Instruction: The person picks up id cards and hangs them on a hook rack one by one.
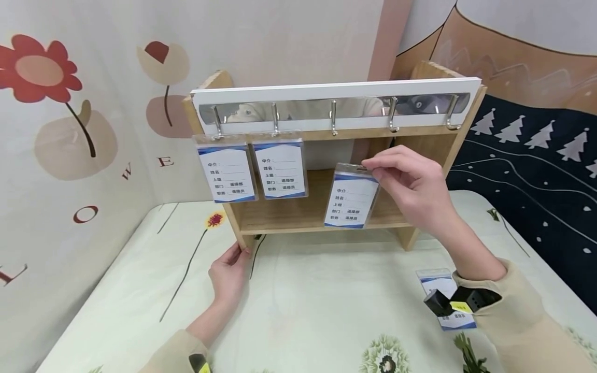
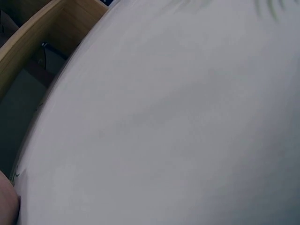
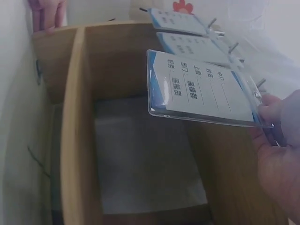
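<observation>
My right hand (image 1: 410, 181) pinches the top right corner of a clear-sleeved name badge (image 1: 351, 201), which hangs tilted below the middle hook. In the right wrist view the same badge (image 3: 201, 91) reaches out from the thumb and fingers, over the shelf opening. My left hand (image 1: 230, 277) grips the lower left leg of the wooden shelf (image 1: 322, 228); its fingers also show at the top left of the right wrist view. Two more badges, one at the far left (image 1: 227, 173) and one beside it (image 1: 281, 170), hang from the first two hooks.
A white rail (image 1: 308, 92) with several metal hooks runs along the shelf's top front; the three right-hand hooks bear nothing. Another badge (image 1: 440, 284) lies on the flowered tablecloth (image 1: 317, 305), partly behind the right wrist camera. Printed curtains stand behind and at both sides.
</observation>
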A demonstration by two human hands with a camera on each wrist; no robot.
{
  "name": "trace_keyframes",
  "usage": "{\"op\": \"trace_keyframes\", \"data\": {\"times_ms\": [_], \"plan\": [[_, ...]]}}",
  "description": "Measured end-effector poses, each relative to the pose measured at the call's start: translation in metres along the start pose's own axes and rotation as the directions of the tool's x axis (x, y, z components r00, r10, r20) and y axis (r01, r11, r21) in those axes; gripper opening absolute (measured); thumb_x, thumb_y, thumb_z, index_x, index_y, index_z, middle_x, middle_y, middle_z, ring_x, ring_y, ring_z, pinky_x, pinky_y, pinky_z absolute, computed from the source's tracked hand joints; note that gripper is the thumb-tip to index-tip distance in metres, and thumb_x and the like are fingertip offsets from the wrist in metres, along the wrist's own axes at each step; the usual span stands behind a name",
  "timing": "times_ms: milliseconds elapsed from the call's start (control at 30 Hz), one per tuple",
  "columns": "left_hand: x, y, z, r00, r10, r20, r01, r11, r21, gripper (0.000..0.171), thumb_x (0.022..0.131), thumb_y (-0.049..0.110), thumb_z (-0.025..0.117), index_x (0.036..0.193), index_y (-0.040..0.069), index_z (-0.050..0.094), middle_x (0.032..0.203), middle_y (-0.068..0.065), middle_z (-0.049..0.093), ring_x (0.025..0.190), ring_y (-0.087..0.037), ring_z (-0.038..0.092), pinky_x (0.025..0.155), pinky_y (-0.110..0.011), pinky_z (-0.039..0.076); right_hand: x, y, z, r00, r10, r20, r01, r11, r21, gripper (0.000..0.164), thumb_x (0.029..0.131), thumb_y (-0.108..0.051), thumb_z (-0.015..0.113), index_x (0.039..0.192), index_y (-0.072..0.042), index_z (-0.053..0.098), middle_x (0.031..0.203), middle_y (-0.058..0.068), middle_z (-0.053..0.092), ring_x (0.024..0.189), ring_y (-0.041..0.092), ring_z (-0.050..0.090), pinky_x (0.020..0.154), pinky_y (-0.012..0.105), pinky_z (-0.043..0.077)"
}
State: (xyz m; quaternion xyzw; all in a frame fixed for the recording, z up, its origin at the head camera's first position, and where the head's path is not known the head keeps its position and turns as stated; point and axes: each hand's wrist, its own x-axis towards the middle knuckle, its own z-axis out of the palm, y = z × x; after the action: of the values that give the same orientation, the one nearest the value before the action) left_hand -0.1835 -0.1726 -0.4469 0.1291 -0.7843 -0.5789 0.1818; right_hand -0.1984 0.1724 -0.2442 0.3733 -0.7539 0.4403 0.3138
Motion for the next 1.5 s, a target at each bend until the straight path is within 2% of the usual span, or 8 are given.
{"op": "trace_keyframes", "data": {"times_ms": [167,333,533,633,867,1067,1367,1500], "plan": [[0.0,0.0,0.002,1.0,-0.001,0.004,0.001,1.0,-0.008,0.038,0.101,0.009,0.063,0.137,-0.002,0.063,0.128,-0.021,0.067,0.115,-0.032,0.068,0.088,-0.023,0.056,0.009,-0.005,0.006,0.999,-0.04,-0.037,0.041,0.999,0.02,0.025,0.089,0.021,0.065,0.107,0.007,0.075,0.104,0.011,0.071,0.091,0.015,0.062,0.067,0.017,0.047],[0.0,0.0,0.004,1.0,0.005,0.002,-0.005,1.0,-0.016,0.038,0.1,0.008,0.063,0.137,-0.001,0.062,0.127,-0.022,0.067,0.114,-0.032,0.068,0.085,-0.019,0.055,0.019,-0.011,0.011,0.992,-0.115,-0.059,0.115,0.993,0.001,0.021,0.09,0.019,0.064,0.105,0.008,0.075,0.101,0.016,0.07,0.081,0.011,0.056,0.061,0.018,0.04],[0.0,0.0,0.004,1.0,0.012,-0.004,-0.012,1.0,-0.008,0.038,0.1,0.008,0.063,0.137,-0.002,0.063,0.127,-0.022,0.068,0.114,-0.032,0.068,0.086,-0.021,0.056,0.033,-0.018,0.016,0.983,-0.167,-0.081,0.162,0.985,-0.063,0.018,0.092,0.014,0.066,0.106,0.007,0.075,0.103,0.019,0.071,0.081,0.013,0.054,0.064,0.017,0.042],[0.0,0.0,0.004,1.0,0.01,-0.002,-0.01,1.0,-0.014,0.038,0.1,0.008,0.063,0.137,-0.002,0.063,0.127,-0.022,0.067,0.114,-0.032,0.068,0.086,-0.022,0.056,0.038,-0.02,0.017,0.981,-0.171,-0.094,0.162,0.982,-0.095,0.017,0.093,0.01,0.068,0.107,0.006,0.076,0.105,0.019,0.072,0.083,0.013,0.055,0.066,0.016,0.043],[0.001,0.0,0.005,1.0,0.011,-0.005,-0.011,0.999,-0.03,0.038,0.1,0.007,0.064,0.136,-0.003,0.063,0.126,-0.022,0.068,0.114,-0.032,0.068,0.082,-0.014,0.053,0.043,-0.021,0.025,0.978,-0.159,-0.134,0.15,0.986,-0.075,0.018,0.094,0.009,0.067,0.111,0.007,0.075,0.107,0.02,0.07,0.092,0.02,0.063,0.076,0.015,0.051],[0.001,0.0,0.004,1.0,0.012,-0.015,-0.012,1.0,-0.015,0.037,0.1,0.007,0.064,0.135,-0.002,0.064,0.125,-0.021,0.068,0.112,-0.032,0.069,0.079,-0.01,0.052,0.046,-0.023,0.029,0.975,-0.152,-0.16,0.143,0.987,-0.069,0.017,0.094,0.008,0.067,0.109,0.007,0.075,0.104,0.02,0.071,0.09,0.016,0.061,0.069,0.015,0.047],[0.002,-0.001,0.003,1.0,0.011,-0.013,-0.011,1.0,-0.001,0.037,0.1,0.009,0.064,0.136,-0.001,0.064,0.125,-0.021,0.069,0.113,-0.031,0.069,0.08,-0.011,0.052,0.047,-0.023,0.032,0.973,-0.119,-0.196,0.097,0.988,-0.119,0.016,0.096,0.005,0.067,0.108,0.006,0.077,0.104,0.019,0.073,0.089,0.016,0.062,0.07,0.014,0.048],[0.002,-0.001,0.003,1.0,0.011,-0.015,-0.011,1.0,-0.004,0.037,0.1,0.008,0.064,0.136,-0.001,0.064,0.125,-0.02,0.069,0.113,-0.031,0.069,0.079,-0.008,0.05,0.049,-0.026,0.035,0.973,-0.087,-0.212,0.062,0.991,-0.122,0.016,0.094,0.007,0.069,0.107,0.005,0.078,0.103,0.016,0.074,0.091,0.017,0.065,0.077,0.014,0.052]]}}
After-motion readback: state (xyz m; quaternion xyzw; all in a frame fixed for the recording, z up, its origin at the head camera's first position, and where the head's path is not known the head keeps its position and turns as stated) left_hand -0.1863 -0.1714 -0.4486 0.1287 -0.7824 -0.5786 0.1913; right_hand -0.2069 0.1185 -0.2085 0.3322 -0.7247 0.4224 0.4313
